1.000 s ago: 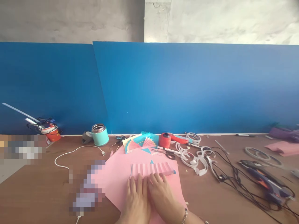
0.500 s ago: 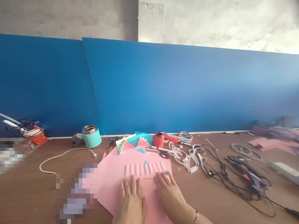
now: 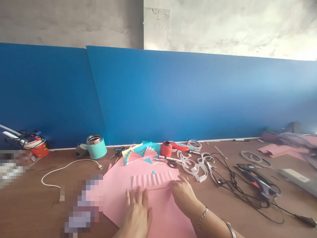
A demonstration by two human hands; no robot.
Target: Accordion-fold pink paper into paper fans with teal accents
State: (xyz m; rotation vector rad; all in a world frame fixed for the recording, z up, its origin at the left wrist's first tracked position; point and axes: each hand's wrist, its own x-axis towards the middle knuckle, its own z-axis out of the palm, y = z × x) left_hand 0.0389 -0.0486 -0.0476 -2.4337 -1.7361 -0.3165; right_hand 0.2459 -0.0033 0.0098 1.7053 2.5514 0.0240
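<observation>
A pleated strip of pink paper (image 3: pixel 151 180) lies on a larger pink sheet (image 3: pixel 112 201) in front of me. My left hand (image 3: pixel 137 210) rests flat with fingers spread at the strip's near left edge. At the strip's right end, my right hand (image 3: pixel 183 192) has its fingers curled in and closed on the paper's edge; the fingertips are partly hidden. Just beyond the strip sit small blue paper triangles (image 3: pixel 148 160) and pink folded paper fans (image 3: pixel 151 152) on yellow and blue paper. Dark-handled scissors (image 3: pixel 171 163) lie to the right of them.
A turquoise metal-rimmed container (image 3: pixel 96 148) stands at the back left, near a white USB cable (image 3: pixel 70 162). Curled white strips (image 3: pixel 195 168), black cords (image 3: pixel 235 185) and a glue gun (image 3: pixel 262 185) spread to the right. A blue partition (image 3: pixel 173 96) bounds the back.
My right hand has gone from lying flat on the strip's near edge to curled fingers at its right end. My left hand stays flat in place. The view has shifted slightly.
</observation>
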